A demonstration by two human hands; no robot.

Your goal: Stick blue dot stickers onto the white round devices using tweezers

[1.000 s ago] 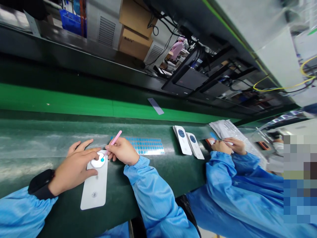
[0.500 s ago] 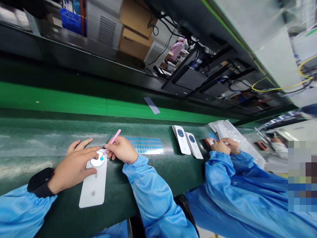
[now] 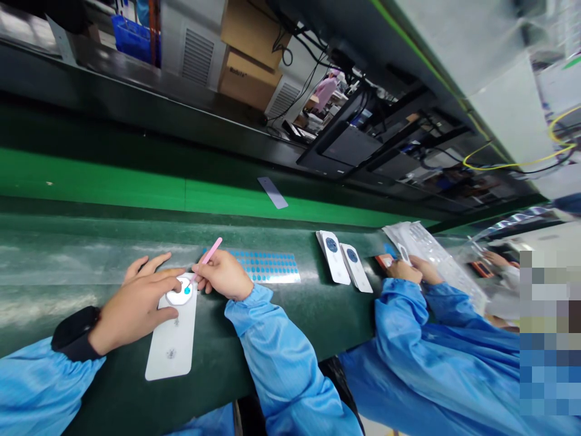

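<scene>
A white phone back cover point(image 3: 172, 339) lies on the dark green bench in front of me, with a white round camera piece point(image 3: 177, 298) near its top end. On that piece is a small bright blue dot point(image 3: 187, 290). My left hand point(image 3: 136, 303) rests over the cover's upper left, fingers spread and fingertips touching the round piece. In my right hand point(image 3: 227, 275) is a pair of pink tweezers point(image 3: 211, 251), pinched between thumb and fingers. Their tips reach the right edge of the round piece. Behind my right hand lies a clear sheet of blue dots point(image 3: 272, 267), partly hidden.
To the right stand two stacks of white covers point(image 3: 334, 257) with dark camera rings. Farther right, a co-worker's hands point(image 3: 408, 271) work beside clear plastic trays point(image 3: 436, 257). A lilac panel point(image 3: 273, 192) lies on the green belt point(image 3: 204, 200) behind the bench.
The lilac panel and a speck on the green belt have shifted left. A white loop now shows at the co-worker's hands. My hands and the tweezers have hardly moved.
</scene>
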